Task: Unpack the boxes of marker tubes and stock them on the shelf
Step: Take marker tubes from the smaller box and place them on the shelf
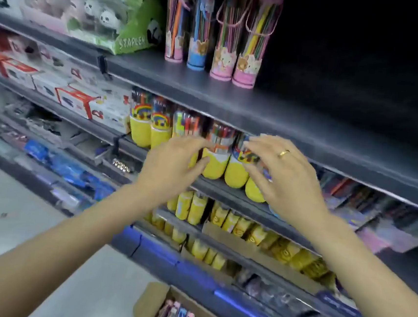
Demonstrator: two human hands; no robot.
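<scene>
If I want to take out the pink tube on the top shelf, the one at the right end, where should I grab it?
Probably around its clear middle, from the front or its open right side. The pink tube stands upright with another tube close on its left, so fingers fit best from the right. Its cord handle looks thin and might let it swing.

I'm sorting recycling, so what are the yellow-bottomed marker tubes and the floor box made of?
Marker tubes: apparently clear glossy plastic, since the markers show through, with opaque yellow bases.
Floor box: matte brown cardboard, judging by its dull open flap.
</scene>
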